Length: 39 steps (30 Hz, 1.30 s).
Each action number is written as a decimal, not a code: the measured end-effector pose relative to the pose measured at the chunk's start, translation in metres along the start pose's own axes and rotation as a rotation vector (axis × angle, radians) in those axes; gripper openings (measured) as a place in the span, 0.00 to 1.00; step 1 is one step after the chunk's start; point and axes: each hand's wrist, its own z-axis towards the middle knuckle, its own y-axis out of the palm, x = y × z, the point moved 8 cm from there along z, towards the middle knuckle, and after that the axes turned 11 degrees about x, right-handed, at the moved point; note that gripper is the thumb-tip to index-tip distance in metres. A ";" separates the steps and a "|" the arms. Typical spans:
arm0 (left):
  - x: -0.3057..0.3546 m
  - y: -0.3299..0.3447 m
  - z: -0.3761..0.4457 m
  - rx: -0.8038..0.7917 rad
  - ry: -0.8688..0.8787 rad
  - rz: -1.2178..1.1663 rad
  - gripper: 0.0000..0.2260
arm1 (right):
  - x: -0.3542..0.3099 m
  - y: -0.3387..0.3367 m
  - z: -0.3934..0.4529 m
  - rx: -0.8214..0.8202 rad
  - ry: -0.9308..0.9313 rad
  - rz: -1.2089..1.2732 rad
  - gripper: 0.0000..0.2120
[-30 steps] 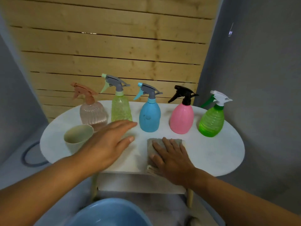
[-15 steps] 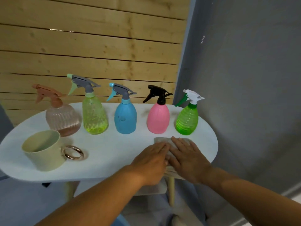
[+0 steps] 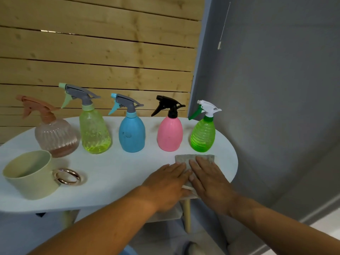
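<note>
Wooden planks (image 3: 101,57) back a white oval counter (image 3: 119,168). Along its far edge stand five spray bottles in a row: peach (image 3: 55,137), yellow-green (image 3: 94,133), blue (image 3: 132,134), pink (image 3: 170,134) and green (image 3: 203,135). A pale cup (image 3: 29,177) with a metal ring handle (image 3: 67,176) sits at the near left. The left hand (image 3: 165,183) and right hand (image 3: 209,179) lie flat side by side, fingers straight, pressing on a grey cloth (image 3: 185,160) at the counter's near right edge, just in front of the pink and green bottles.
</note>
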 end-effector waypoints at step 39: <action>-0.086 -0.015 -0.087 -0.108 -0.216 -0.111 0.30 | -0.078 0.006 -0.007 -0.095 -0.427 -0.131 0.47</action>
